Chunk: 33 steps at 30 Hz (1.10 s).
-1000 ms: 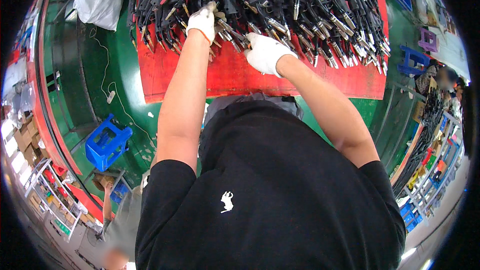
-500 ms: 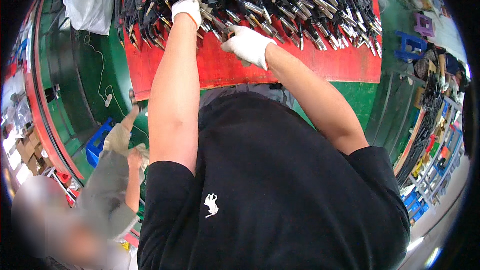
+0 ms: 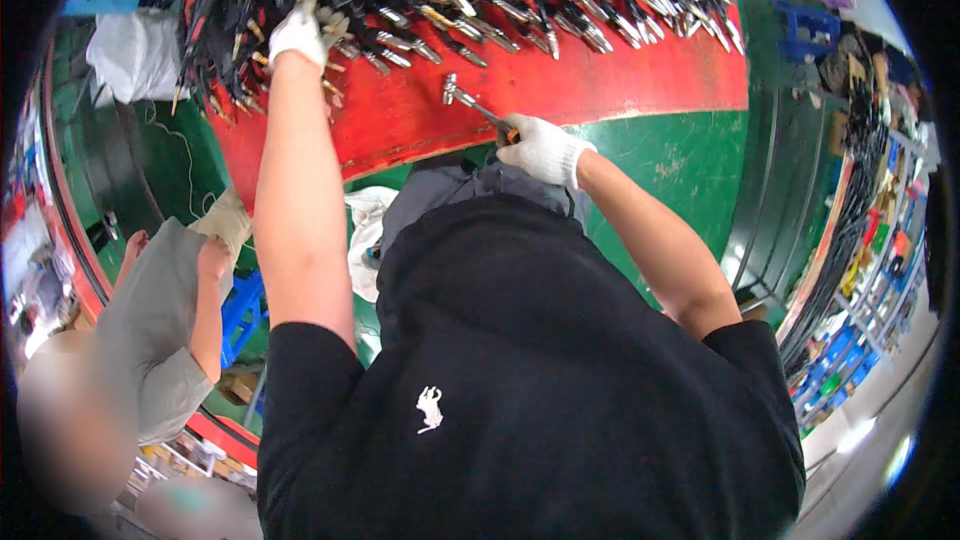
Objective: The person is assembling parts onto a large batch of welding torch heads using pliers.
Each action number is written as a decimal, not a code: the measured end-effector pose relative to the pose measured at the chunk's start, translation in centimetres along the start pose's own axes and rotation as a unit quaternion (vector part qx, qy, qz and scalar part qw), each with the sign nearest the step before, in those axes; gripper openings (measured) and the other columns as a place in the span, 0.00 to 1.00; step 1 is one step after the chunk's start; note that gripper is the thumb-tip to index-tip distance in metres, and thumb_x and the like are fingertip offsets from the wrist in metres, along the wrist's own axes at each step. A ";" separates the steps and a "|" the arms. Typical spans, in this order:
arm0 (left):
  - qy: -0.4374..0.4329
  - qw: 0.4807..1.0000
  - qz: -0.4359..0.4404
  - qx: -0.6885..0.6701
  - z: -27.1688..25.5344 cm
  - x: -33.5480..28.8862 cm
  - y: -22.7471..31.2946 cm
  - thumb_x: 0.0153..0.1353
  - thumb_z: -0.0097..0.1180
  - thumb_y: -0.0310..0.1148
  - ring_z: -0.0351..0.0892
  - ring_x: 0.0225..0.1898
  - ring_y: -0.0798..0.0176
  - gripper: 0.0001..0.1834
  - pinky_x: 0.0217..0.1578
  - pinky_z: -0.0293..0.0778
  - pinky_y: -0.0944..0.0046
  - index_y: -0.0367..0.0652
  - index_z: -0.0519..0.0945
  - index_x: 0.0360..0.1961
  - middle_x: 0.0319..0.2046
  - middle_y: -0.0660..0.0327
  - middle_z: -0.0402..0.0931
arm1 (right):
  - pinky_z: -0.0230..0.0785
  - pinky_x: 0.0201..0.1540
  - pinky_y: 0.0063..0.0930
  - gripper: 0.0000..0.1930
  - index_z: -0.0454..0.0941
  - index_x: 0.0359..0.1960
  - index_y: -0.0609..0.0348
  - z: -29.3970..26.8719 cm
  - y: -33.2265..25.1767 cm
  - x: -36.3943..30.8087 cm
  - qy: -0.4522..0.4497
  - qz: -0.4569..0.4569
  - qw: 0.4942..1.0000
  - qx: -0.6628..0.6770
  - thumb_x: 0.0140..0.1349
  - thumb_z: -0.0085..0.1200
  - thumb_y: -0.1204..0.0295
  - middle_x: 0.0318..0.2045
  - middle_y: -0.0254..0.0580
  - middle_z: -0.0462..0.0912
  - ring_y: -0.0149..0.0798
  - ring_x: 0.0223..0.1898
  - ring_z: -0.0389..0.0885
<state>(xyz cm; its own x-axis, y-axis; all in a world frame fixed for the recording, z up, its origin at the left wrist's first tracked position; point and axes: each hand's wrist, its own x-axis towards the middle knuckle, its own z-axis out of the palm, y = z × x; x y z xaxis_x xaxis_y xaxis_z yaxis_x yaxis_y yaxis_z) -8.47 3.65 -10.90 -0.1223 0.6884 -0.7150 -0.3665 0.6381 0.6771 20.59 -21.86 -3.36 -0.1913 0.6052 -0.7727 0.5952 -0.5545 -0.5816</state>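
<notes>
A dense heap of welding torches [image 3: 520, 10], with black bodies and cables and shiny metal necks and tips, lies across the far part of a red tabletop [image 3: 590, 85]. My left hand [image 3: 300, 35], in a white glove with soiled fingers, reaches into the heap's left side. Its fingers are spread among the torches; whatever lies beneath them is hidden. Nearer my body, at the table's front edge, my gloved right hand [image 3: 545, 148] is closed round the dark and orange handle of a small hammer [image 3: 475, 104]. The hammer's chrome head points up and left over bare red tabletop, apart from the torches.
At the left, another person in grey [image 3: 150, 310] sits by a blue stool [image 3: 240, 315]. A white sack [image 3: 135, 55] stands beyond the table's left side, with a cord on the green floor. Blue stools [image 3: 808, 30] and a loaded rack [image 3: 860, 280] line the right.
My right hand has drawn back toward my body, bringing the hammer out of the torches. My left hand has shifted left along the heap. The whole view has also shifted.
</notes>
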 end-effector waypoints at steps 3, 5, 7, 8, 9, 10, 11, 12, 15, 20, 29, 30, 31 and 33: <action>0.021 0.995 0.030 0.096 -4.2 -3.3 1.2 0.71 0.56 0.44 0.80 0.43 0.48 0.23 0.50 0.81 0.44 0.41 0.74 0.60 0.48 0.49 0.76 | 0.74 0.38 0.39 0.16 0.75 0.44 0.63 1.5 -0.5 1.5 -0.020 -0.070 0.997 -0.019 0.58 0.58 0.66 0.34 0.49 0.82 0.43 0.34 0.82; 0.003 0.964 0.085 0.252 -5.6 -4.9 0.0 0.70 0.57 0.46 0.83 0.48 0.47 0.26 0.50 0.82 0.47 0.37 0.74 0.60 0.53 0.46 0.79 | 0.70 0.29 0.37 0.14 0.75 0.43 0.60 2.3 -1.5 2.2 -0.087 0.030 0.987 0.134 0.59 0.58 0.67 0.29 0.42 0.79 0.39 0.26 0.78; 0.083 0.985 0.044 0.143 -3.0 -7.3 -1.2 0.70 0.55 0.49 0.85 0.48 0.55 0.30 0.47 0.82 0.57 0.34 0.74 0.61 0.46 0.49 0.85 | 0.66 0.24 0.34 0.12 0.73 0.44 0.55 3.7 0.1 4.0 -0.121 0.042 0.964 0.234 0.61 0.58 0.68 0.26 0.36 0.75 0.34 0.22 0.74; 0.073 0.982 0.075 0.156 -3.1 -8.4 -2.2 0.70 0.57 0.47 0.84 0.38 0.56 0.23 0.39 0.82 0.57 0.36 0.78 0.52 0.39 0.52 0.84 | 0.68 0.25 0.35 0.12 0.73 0.45 0.54 4.5 0.2 4.5 -0.143 0.064 0.931 0.329 0.62 0.58 0.68 0.26 0.35 0.74 0.34 0.22 0.73; 0.062 0.978 0.106 0.167 -3.7 -9.2 -3.2 0.69 0.58 0.45 0.82 0.29 0.58 0.19 0.31 0.81 0.57 0.37 0.81 0.44 0.32 0.54 0.82 | 0.70 0.27 0.35 0.12 0.72 0.46 0.52 5.0 0.0 4.7 -0.163 0.088 0.888 0.420 0.63 0.58 0.68 0.26 0.35 0.74 0.33 0.23 0.73; 0.026 0.973 0.190 0.131 -8.7 -7.3 -6.1 0.69 0.58 0.43 0.79 0.26 0.62 0.16 0.28 0.77 0.59 0.39 0.81 0.41 0.29 0.58 0.80 | 0.72 0.29 0.36 0.12 0.72 0.46 0.50 5.6 -1.7 4.4 -0.171 0.095 0.895 0.401 0.62 0.57 0.69 0.26 0.33 0.74 0.33 0.25 0.74; -0.011 0.957 0.272 0.099 -13.4 -5.4 -8.4 0.69 0.58 0.41 0.75 0.23 0.66 0.13 0.25 0.74 0.62 0.41 0.81 0.39 0.26 0.62 0.78 | 0.72 0.29 0.36 0.12 0.72 0.46 0.50 5.9 -3.3 3.9 -0.192 0.085 0.899 0.384 0.62 0.57 0.69 0.26 0.33 0.74 0.33 0.25 0.74; -0.011 0.957 0.245 0.158 -10.1 -8.0 -9.6 0.69 0.57 0.37 0.73 0.22 0.68 0.10 0.23 0.71 0.65 0.42 0.80 0.36 0.24 0.65 0.75 | 0.73 0.30 0.36 0.12 0.71 0.45 0.49 5.3 -2.5 4.0 -0.169 0.109 0.911 0.359 0.62 0.57 0.69 0.26 0.33 0.74 0.33 0.25 0.74; 0.017 0.984 0.112 0.135 -5.5 -13.2 -11.2 0.70 0.56 0.34 0.68 0.20 0.72 0.09 0.21 0.65 0.68 0.43 0.78 0.33 0.22 0.69 0.72 | 0.73 0.31 0.36 0.11 0.72 0.44 0.51 4.9 -1.1 4.4 -0.157 0.123 0.929 0.312 0.60 0.57 0.70 0.27 0.33 0.74 0.33 0.26 0.74; 0.049 0.978 0.105 0.172 -4.3 -13.6 -12.8 0.70 0.56 0.36 0.73 0.23 0.67 0.09 0.26 0.71 0.64 0.41 0.81 0.38 0.24 0.65 0.77 | 0.74 0.45 0.40 0.20 0.74 0.51 0.61 3.4 -1.5 2.9 -0.129 0.015 0.991 0.025 0.59 0.57 0.64 0.40 0.48 0.82 0.45 0.43 0.81; 0.124 0.706 0.472 0.513 -0.8 -10.7 0.6 0.66 0.58 0.42 0.85 0.46 0.44 0.16 0.51 0.78 0.53 0.41 0.84 0.47 0.44 0.47 0.85 | 0.68 0.31 0.27 0.20 0.74 0.56 0.59 1.9 -2.4 3.9 -0.022 -0.042 0.998 0.034 0.65 0.57 0.64 0.29 0.34 0.75 0.29 0.29 0.73; 0.120 0.709 0.371 0.588 0.5 -11.6 2.5 0.65 0.57 0.44 0.82 0.50 0.41 0.19 0.54 0.77 0.49 0.41 0.83 0.49 0.47 0.45 0.83 | 0.68 0.31 0.27 0.20 0.74 0.56 0.59 1.9 -3.2 4.0 -0.020 -0.048 0.998 0.034 0.65 0.57 0.64 0.29 0.34 0.75 0.29 0.29 0.73; 0.116 0.686 0.296 0.655 1.1 -10.5 3.4 0.66 0.55 0.46 0.83 0.52 0.43 0.21 0.55 0.77 0.49 0.40 0.83 0.50 0.48 0.46 0.83 | 0.68 0.31 0.27 0.20 0.74 0.56 0.58 2.0 -4.0 3.9 -0.020 -0.045 0.997 0.055 0.66 0.57 0.65 0.28 0.34 0.75 0.29 0.29 0.72; 0.119 0.635 0.178 0.742 3.6 -9.7 4.8 0.66 0.54 0.51 0.81 0.54 0.43 0.24 0.56 0.75 0.50 0.44 0.83 0.52 0.51 0.47 0.82 | 0.67 0.30 0.28 0.20 0.74 0.57 0.58 2.2 -5.0 4.2 -0.013 -0.048 0.996 0.077 0.66 0.57 0.65 0.27 0.33 0.74 0.29 0.28 0.72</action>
<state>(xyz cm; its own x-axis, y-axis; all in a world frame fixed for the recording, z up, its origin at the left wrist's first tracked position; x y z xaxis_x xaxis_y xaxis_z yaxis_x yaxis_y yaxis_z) -5.73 1.26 -0.11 -0.1550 0.9211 -0.3571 0.9749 0.2011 0.0955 15.09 -17.82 -4.22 -0.2626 0.6459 -0.7168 0.4475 -0.5767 -0.6835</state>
